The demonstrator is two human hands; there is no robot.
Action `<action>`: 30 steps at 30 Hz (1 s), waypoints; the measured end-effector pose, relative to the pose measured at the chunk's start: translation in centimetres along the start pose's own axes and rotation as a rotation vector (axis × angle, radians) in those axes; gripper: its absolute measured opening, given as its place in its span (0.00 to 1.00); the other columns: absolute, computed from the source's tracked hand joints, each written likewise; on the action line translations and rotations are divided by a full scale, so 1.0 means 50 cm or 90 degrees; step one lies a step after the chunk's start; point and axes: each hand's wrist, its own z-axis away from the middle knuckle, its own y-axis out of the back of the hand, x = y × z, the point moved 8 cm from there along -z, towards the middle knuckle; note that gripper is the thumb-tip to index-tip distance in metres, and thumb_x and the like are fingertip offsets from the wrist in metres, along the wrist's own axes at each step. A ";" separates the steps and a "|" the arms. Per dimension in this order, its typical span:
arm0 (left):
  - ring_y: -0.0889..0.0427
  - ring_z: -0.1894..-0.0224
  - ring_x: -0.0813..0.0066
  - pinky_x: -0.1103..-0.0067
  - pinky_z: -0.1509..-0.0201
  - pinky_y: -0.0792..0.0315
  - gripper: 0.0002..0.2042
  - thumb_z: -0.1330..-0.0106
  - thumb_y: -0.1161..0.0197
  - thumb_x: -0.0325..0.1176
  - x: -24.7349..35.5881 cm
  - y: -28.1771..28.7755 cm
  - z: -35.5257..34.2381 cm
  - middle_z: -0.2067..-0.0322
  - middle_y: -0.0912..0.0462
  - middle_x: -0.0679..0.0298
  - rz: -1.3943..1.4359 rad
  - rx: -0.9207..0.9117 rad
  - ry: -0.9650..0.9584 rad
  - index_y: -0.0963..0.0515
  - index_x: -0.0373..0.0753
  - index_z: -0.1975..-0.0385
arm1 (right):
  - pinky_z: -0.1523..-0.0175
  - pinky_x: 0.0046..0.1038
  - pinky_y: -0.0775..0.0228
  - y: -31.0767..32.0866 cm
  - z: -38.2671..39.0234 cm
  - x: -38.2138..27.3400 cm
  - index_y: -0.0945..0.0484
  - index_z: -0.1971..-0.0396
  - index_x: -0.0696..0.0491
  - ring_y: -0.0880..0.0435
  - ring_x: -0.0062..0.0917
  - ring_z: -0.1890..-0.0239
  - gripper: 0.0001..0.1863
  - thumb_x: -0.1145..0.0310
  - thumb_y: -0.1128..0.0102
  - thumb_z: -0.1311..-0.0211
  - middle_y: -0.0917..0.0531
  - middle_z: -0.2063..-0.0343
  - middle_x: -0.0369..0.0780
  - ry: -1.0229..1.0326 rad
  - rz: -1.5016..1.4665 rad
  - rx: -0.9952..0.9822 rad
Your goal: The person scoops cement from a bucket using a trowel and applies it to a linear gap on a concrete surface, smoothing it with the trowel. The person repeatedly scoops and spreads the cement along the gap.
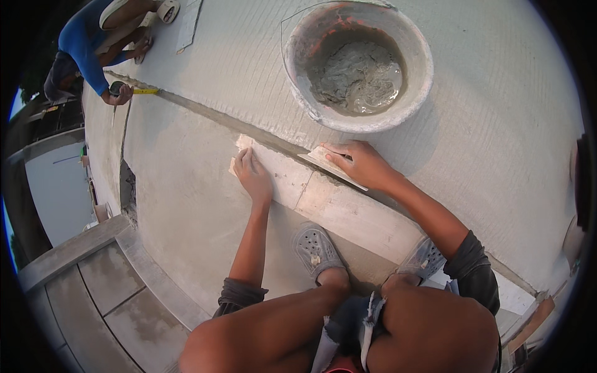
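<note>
A long pale strip (348,214), with a joint across it, lies along a narrow groove (205,112) in the concrete. My left hand (254,174) has its fingers bunched down on the strip's far left end, gripping it. A thin, flat pale board (333,168) is held in my right hand (364,165), its long edge at the groove beside the strip. My right thumb and fingers close over its top. Just beyond that hand stands a bucket (298,93) holding wet grey mortar (360,78).
At the upper left a crouching person (84,46) in a blue top holds a yellow tape measure (146,91) at the groove. A flat pale piece (188,28) lies nearby. Large grey slabs (112,280) and a raised kerb (74,248) are at the lower left. My feet in grey clogs (314,248) straddle below the strip.
</note>
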 end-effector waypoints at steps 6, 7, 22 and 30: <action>0.26 0.35 0.50 0.61 0.28 0.33 0.16 0.25 0.43 0.22 0.003 -0.013 0.017 0.41 0.20 0.52 0.044 0.016 0.027 0.19 0.33 0.40 | 0.37 0.40 0.23 -0.088 -0.159 -0.021 0.16 0.36 0.52 0.11 0.50 0.44 0.23 0.54 0.43 0.20 0.12 0.46 0.56 0.024 -0.086 0.023; 0.26 0.35 0.49 0.60 0.28 0.33 0.17 0.26 0.43 0.21 -0.002 0.000 0.012 0.40 0.20 0.52 0.049 0.019 0.028 0.20 0.33 0.40 | 0.38 0.40 0.22 -0.099 -0.171 -0.038 0.15 0.37 0.52 0.12 0.50 0.44 0.23 0.54 0.42 0.21 0.12 0.48 0.56 -0.010 -0.083 0.005; 0.22 0.39 0.53 0.62 0.32 0.29 0.15 0.26 0.40 0.21 0.012 0.008 0.008 0.44 0.18 0.54 0.052 0.059 0.005 0.16 0.33 0.43 | 0.51 0.44 0.20 -0.138 -0.259 -0.026 0.10 0.43 0.51 0.08 0.48 0.61 0.23 0.51 0.36 0.25 0.10 0.63 0.58 0.047 0.106 -0.062; 0.23 0.38 0.54 0.63 0.31 0.30 0.14 0.26 0.41 0.22 0.013 0.007 0.009 0.44 0.18 0.54 0.058 0.051 0.009 0.16 0.32 0.44 | 0.50 0.37 0.23 -0.113 -0.208 0.028 0.14 0.45 0.57 0.15 0.30 0.62 0.24 0.49 0.36 0.22 0.14 0.60 0.52 0.012 0.149 -0.124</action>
